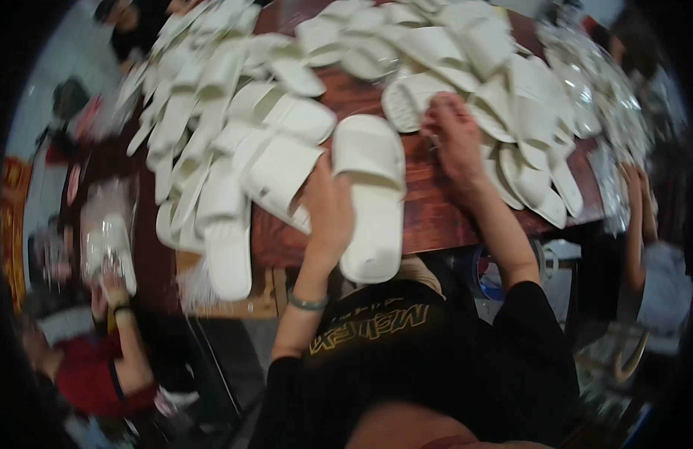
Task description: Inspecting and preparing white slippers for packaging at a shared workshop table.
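A white slide slipper (370,217) lies in front of me, sole end toward my body and overhanging the table's near edge. Close along its left side is my left hand (330,209), fingers closed between it and a second white slipper (275,168) tilted to the left. Which of the two it grips is partly hidden. My right hand (455,138) is raised over the right part of the table, fingers bent together and blurred. Its fingertips are nearest a white slipper (402,101) at the pile's edge; anything small between them cannot be made out.
White slippers are heaped at the left (193,112) and right (522,112) of the dark red-brown table (429,217). Left, a person in a red top (99,374) handles a bagged slipper (108,239). Another person's arms (637,209) are at the right, near clear-wrapped slippers (586,82).
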Tool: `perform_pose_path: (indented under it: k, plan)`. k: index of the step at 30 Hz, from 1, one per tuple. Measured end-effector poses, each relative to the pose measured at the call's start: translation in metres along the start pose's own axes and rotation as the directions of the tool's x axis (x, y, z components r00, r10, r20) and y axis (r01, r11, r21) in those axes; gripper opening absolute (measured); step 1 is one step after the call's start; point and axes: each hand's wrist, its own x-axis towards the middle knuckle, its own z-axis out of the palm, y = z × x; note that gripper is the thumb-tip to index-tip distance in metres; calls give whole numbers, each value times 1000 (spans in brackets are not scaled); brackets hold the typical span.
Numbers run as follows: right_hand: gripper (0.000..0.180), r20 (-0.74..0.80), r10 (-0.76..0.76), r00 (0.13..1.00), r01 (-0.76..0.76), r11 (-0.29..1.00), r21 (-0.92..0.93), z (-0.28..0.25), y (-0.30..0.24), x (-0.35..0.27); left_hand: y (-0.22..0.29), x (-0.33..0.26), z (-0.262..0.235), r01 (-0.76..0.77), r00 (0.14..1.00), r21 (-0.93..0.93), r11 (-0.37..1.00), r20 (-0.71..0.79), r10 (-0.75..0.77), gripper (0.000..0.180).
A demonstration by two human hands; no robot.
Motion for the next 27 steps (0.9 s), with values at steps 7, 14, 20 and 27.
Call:
perform_pose_path:
  k: [7, 14, 20, 27]
  plan:
    - [13, 452, -130, 883, 166, 985, -42, 14, -17, -20, -2, 8, -18, 79, 992, -2, 997, 102, -78, 44]
    - [14, 391, -266, 881, 212, 962, 175, 12, -39, -29, -1, 0, -20, -80, 997, 99, 992, 5, 79, 44]
    - [9, 96, -31, 995, 76, 852, -517, 13, -22, -70, -5, -9, -33, -69, 992, 146, 987, 115, 53, 43]
    - [42, 506, 17, 862, 506, 5, -862, 25, 12, -66, 0, -4, -30, 3, 992, 301, 954, 120, -41, 77]
